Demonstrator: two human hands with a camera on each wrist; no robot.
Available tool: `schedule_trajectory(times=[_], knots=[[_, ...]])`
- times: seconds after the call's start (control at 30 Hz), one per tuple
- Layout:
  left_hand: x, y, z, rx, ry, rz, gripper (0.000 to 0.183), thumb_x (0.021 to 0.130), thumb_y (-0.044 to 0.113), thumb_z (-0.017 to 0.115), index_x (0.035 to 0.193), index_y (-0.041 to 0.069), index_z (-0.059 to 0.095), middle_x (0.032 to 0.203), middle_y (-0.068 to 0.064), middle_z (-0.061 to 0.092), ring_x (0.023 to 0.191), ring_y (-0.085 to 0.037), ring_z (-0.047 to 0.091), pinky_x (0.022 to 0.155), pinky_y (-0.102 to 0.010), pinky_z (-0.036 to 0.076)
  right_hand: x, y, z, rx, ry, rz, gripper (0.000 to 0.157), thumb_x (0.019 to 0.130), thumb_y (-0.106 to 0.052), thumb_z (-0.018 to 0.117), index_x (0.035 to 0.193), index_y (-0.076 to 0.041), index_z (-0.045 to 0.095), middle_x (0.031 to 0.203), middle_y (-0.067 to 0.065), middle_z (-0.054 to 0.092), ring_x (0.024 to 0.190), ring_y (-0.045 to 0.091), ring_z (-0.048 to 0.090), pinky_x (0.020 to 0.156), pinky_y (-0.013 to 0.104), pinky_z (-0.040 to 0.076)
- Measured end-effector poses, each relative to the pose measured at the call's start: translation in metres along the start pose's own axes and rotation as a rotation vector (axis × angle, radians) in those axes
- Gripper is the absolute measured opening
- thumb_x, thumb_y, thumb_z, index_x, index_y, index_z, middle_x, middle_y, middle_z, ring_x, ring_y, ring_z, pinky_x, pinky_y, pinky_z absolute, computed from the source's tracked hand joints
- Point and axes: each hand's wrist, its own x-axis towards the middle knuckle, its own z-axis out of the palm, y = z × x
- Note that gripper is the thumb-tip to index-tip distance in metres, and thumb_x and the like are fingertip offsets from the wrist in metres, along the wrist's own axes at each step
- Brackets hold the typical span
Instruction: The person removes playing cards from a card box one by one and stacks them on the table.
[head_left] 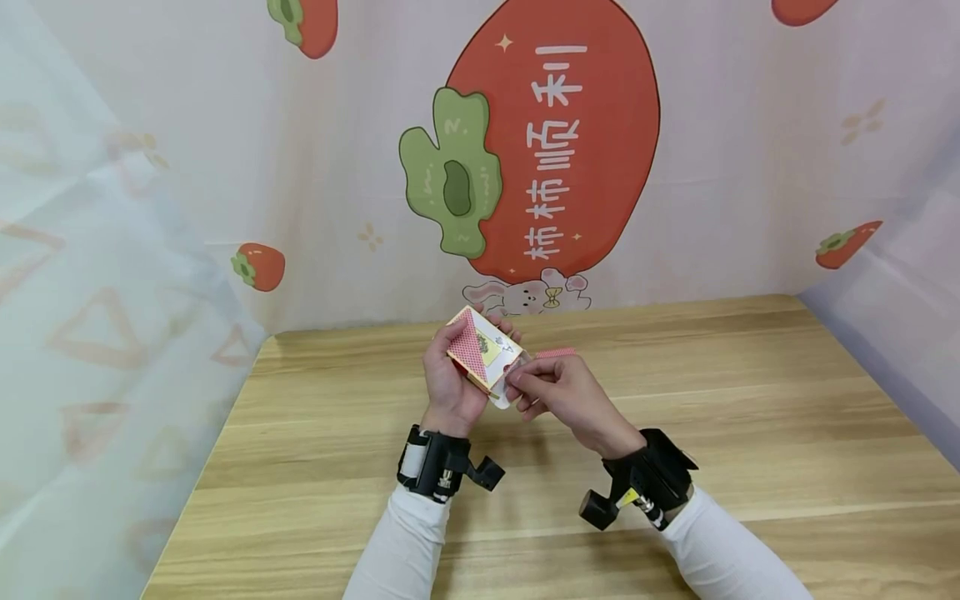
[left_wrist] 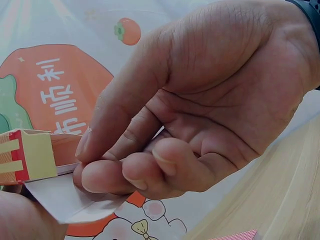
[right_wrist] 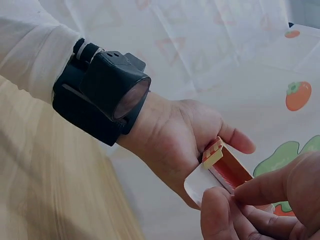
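My left hand (head_left: 456,379) holds a playing card box (head_left: 483,350) from beneath, thumb along its side. The box has a red-patterned corner and a white face with an ace mark. Its open end, with a white flap (left_wrist: 75,200) hanging out, points toward my right hand (head_left: 573,396). There the right thumb and index finger (right_wrist: 267,190) pinch at the box's opening, while the other fingers curl below. Their tips partly cover whatever lies between them. Reddish inner walls show in the right wrist view. Red-patterned cards (head_left: 557,352) lie on the table behind the right hand.
The wood-grain table (head_left: 337,492) spreads under both forearms. Behind it hangs a pale cloth (head_left: 720,183) printed with persimmons and a rabbit; more cloth closes the left and right sides. A black camera band (head_left: 438,467) sits on each wrist.
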Motion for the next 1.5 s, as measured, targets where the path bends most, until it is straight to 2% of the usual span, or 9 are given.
schedule_trajectory(times=[0.2, 0.4, 0.7, 0.9, 1.07, 1.5], knots=[[0.0, 0.001, 0.001, -0.009, -0.012, 0.003, 0.036, 0.1, 0.026, 0.04, 0.132, 0.013, 0.047, 0.114, -0.01, 0.059, 0.109, -0.029, 0.058, 0.101, -0.043, 0.048, -0.001, -0.002, 0.0, -0.002, 0.008, 0.014, 0.021, 0.1, -0.004, 0.06, 0.108, 0.015, 0.068, 0.087, 0.015, 0.071, 0.068, 0.018, 0.064, 0.064, 0.03, 0.059], [0.0, 0.002, 0.002, -0.021, -0.051, 0.013, 0.034, 0.1, 0.023, 0.039, 0.132, 0.012, 0.044, 0.115, -0.011, 0.057, 0.107, -0.028, 0.058, 0.101, -0.042, 0.047, -0.001, -0.002, -0.001, 0.003, 0.011, 0.021, 0.023, 0.1, -0.006, 0.061, 0.109, 0.014, 0.068, 0.089, 0.015, 0.071, 0.071, 0.019, 0.065, 0.065, 0.031, 0.06], [-0.002, 0.003, 0.005, 0.015, -0.087, 0.036, 0.031, 0.1, 0.022, 0.036, 0.129, 0.013, 0.043, 0.112, -0.01, 0.059, 0.107, -0.026, 0.059, 0.104, -0.043, 0.045, 0.002, 0.0, -0.002, 0.008, 0.009, 0.001, 0.024, 0.098, -0.009, 0.066, 0.107, 0.012, 0.071, 0.087, 0.015, 0.071, 0.069, 0.018, 0.066, 0.064, 0.031, 0.06], [-0.002, 0.001, 0.006, 0.036, -0.1, 0.053, 0.034, 0.099, 0.02, 0.035, 0.131, 0.01, 0.039, 0.11, -0.01, 0.06, 0.106, -0.027, 0.06, 0.103, -0.043, 0.045, 0.002, 0.0, -0.001, -0.021, 0.056, 0.005, 0.022, 0.096, -0.009, 0.069, 0.103, 0.011, 0.072, 0.086, 0.015, 0.071, 0.065, 0.018, 0.066, 0.062, 0.032, 0.06], [-0.002, -0.002, 0.008, 0.052, -0.093, 0.059, 0.041, 0.099, 0.021, 0.035, 0.137, 0.007, 0.033, 0.11, -0.009, 0.059, 0.105, -0.028, 0.059, 0.1, -0.042, 0.046, 0.001, 0.001, 0.001, -0.035, 0.117, 0.004, 0.021, 0.095, -0.01, 0.071, 0.098, 0.011, 0.073, 0.082, 0.015, 0.071, 0.062, 0.017, 0.065, 0.06, 0.03, 0.058], [0.0, -0.008, 0.009, 0.062, -0.02, 0.065, 0.032, 0.098, 0.025, 0.04, 0.128, 0.014, 0.043, 0.107, -0.008, 0.061, 0.105, -0.029, 0.06, 0.102, -0.043, 0.046, 0.001, 0.003, 0.002, -0.06, 0.19, 0.019, 0.02, 0.095, -0.011, 0.071, 0.093, 0.009, 0.072, 0.077, 0.012, 0.07, 0.059, 0.016, 0.06, 0.054, 0.024, 0.051]])
